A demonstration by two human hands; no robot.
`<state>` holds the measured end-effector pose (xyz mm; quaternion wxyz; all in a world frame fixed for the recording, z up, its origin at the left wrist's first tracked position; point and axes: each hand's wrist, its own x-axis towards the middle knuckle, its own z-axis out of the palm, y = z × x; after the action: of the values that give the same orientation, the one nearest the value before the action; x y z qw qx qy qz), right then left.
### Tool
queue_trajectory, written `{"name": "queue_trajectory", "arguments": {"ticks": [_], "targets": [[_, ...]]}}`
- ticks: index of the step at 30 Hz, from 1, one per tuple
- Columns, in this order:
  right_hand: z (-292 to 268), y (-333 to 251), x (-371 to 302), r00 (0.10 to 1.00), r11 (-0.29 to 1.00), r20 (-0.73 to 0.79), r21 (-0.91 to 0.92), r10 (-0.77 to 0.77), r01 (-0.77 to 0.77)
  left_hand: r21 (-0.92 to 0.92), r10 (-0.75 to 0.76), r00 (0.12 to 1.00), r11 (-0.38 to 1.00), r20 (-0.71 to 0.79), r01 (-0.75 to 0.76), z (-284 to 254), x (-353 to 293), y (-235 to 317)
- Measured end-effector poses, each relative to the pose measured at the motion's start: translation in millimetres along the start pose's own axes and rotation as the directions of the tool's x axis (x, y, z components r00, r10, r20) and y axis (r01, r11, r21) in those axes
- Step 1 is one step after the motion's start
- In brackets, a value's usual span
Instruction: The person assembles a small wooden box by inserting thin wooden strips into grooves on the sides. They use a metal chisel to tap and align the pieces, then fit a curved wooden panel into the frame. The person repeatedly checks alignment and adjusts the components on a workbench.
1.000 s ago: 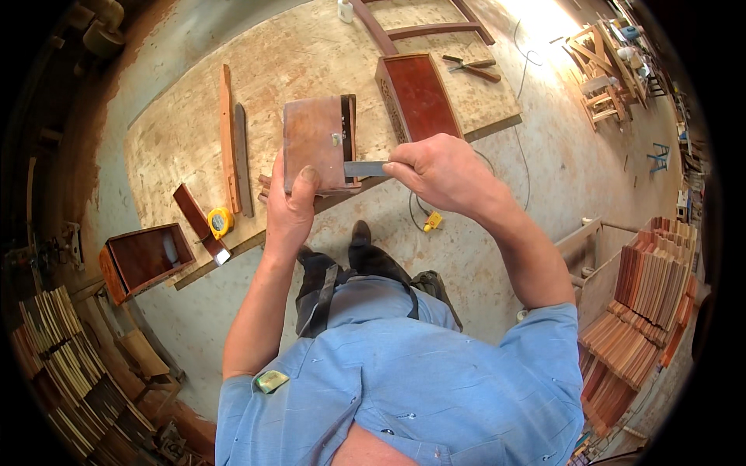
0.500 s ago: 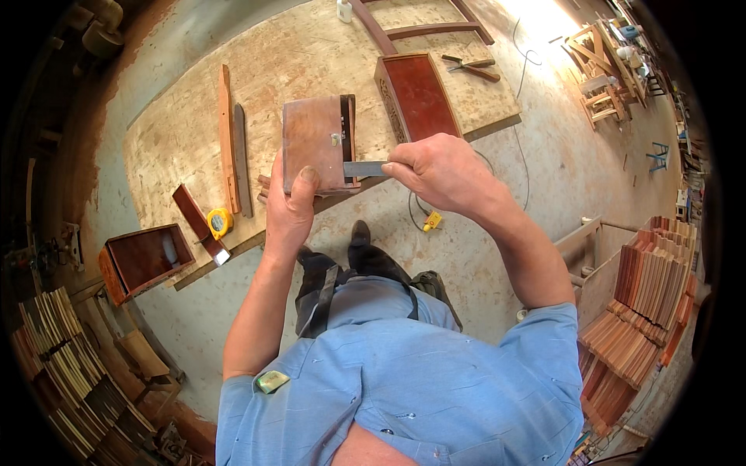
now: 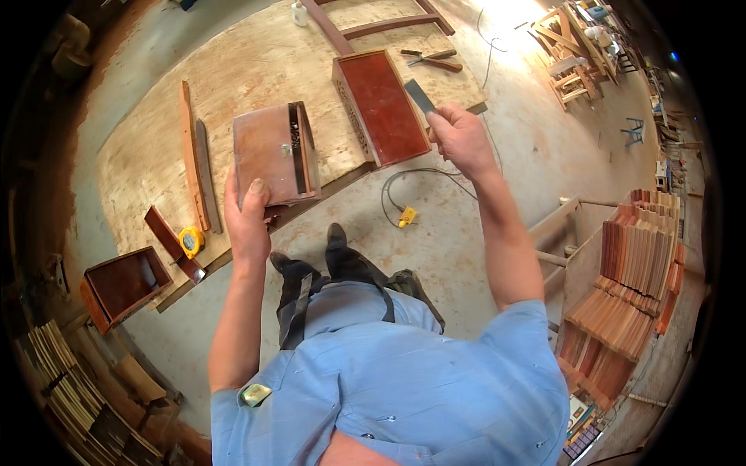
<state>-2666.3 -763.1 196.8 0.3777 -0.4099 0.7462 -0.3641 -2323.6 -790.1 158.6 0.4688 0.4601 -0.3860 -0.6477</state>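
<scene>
**Wooden box gripped at bench edge, flat blade lifted clear**

Left hand [image 3: 249, 213] clamped on near edge of small wooden box [image 3: 273, 151]; thumb pressed flat on top face, remaining fingers curled underneath, mostly hidden. Box lying on plywood bench [image 3: 148, 132], at near edge, overhanging slightly toward the body. Dark slot with a small metal piece visible on right part of box top.

Right hand [image 3: 462, 140] raised right of box, well apart from it. Fingers pinched tight on lower end of thin flat grey metal blade [image 3: 420, 95]; blade angled up and left from fingertips, free end in air, touching nothing.

Relative to box:
- Just right: red-lined wooden tray [image 3: 381, 105] with pierced side wall, lying on bench.
- Beyond tray, far right: pliers-like tool [image 3: 427, 56] with wooden handles.
- Left: two long narrow strips, one orange wood [image 3: 189, 151], one grey [image 3: 206, 175], side by side.
- Lower left: yellow tape measure [image 3: 190, 241] touching dark red wooden strip [image 3: 172, 242] at bench edge.
- Further lower left, off bench: open dark red box [image 3: 124, 286].
- Below right, on concrete floor: black cable with yellow plug [image 3: 406, 215].
- Directly below: dark shoes, dark trousers, light blue shirt.
- Far right: stacked reddish boards [image 3: 637, 264] on rack.
</scene>
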Motion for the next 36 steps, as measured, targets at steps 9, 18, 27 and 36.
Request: {"name": "queue_trajectory", "arguments": {"ticks": [9, 18, 27, 36], "targets": [[5.1, 109.3, 15.6, 0.97, 0.958, -0.137, 0.235, 0.201, -0.166, 0.14, 0.102, 0.993, 0.986, -0.056, -0.094, -1.6, 45.1, 13.6], [14.5, 126.4, 24.4, 0.972, 0.926, -0.134, 0.352, 0.194, -0.137, 0.126, -0.058, 0.995, 0.99, -0.087, 0.068, -11.5, 73.3, 16.8], [14.6, 121.5, 16.4, 0.986, 0.944, -0.036, 0.298, 0.162, -0.145, 0.67, 0.525, 0.823, 0.693, -0.216, -0.266, -18.0, 9.1, -2.7], [25.5, 121.3, 20.4, 0.984, 0.927, 0.046, 0.328, 0.174, -0.179, 0.712, -0.061, 0.862, 0.595, 0.503, -0.373, 83.8, 27.1, -122.6]]}}
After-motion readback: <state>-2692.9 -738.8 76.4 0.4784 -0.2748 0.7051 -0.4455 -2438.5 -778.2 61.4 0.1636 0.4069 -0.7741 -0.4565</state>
